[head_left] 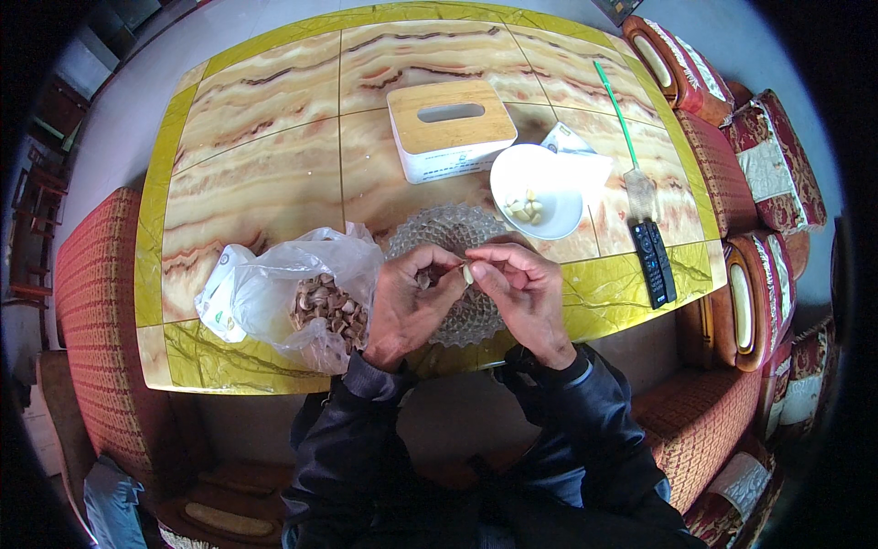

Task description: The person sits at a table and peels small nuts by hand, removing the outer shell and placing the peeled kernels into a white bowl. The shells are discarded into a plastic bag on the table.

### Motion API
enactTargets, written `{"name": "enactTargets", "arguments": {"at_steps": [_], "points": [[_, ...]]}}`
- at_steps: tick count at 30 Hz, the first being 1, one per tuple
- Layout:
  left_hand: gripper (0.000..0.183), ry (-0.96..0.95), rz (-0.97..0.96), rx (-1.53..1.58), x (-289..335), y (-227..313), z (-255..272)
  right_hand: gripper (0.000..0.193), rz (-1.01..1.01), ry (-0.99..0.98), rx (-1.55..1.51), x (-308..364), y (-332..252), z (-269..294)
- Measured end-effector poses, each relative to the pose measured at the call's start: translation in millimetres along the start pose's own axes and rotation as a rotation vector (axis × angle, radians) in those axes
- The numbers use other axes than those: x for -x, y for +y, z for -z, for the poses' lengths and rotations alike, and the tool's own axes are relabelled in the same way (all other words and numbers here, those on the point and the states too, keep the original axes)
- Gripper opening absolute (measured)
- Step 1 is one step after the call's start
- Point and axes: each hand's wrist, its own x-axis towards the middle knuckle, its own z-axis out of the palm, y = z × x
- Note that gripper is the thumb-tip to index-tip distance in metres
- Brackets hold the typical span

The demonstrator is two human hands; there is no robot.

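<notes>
The left hand point(409, 297) and right hand point(529, 295), fingertips pinched together, hold one pale clove point(468, 274) between them above one glass dish point(430, 227); one white bowl point(521, 170) sits right, one plastic bag point(263, 295) left

The clove point(468, 274) I hold looks smooth. The knobbly, shiny bowl point(466, 322) below is glass or clear plastic; I can't tell which. My bag point(265, 291) is thin, crinkled plastic, the tissue box point(454, 128) wood-topped, the white bowl point(526, 167) smooth and glossy, the tabletop point(261, 137) polished, marble-like, and my sleeves point(340, 448) faintly shiny cloth.
</notes>
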Motion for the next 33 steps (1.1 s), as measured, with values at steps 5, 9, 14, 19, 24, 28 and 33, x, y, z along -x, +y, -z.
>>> {"name": "enactTargets", "arguments": {"at_steps": [5,9,14,19,24,28,33], "points": [[0.006,0.007,-0.040,-0.073,-2,-3,1,0.017,0.188,-0.017,0.207,-4,-4,3],[0.006,0.049,-0.010,-0.029,-2,-2,1,0.015,0.178,-0.036,0.188,-2,-7,5],[0.009,0.083,0.028,-0.054,-3,-2,-1,0.007,0.080,0.154,0.071,-9,-10,26],[0.013,0.067,0.035,-0.249,-2,1,-1,0.008,0.028,0.403,0.235,-28,-1,53],[0.010,0.072,0.025,-0.316,-2,0,-1,0.011,0.058,0.415,0.276,-29,4,57],[0.011,0.071,-0.082,-0.215,-5,-5,1,0.013,0.043,0.383,0.163,-23,-4,50],[0.030,-0.010,0.359,0.534,-7,-5,8,0.010,0.119,0.048,0.203,-10,-8,22]]}}
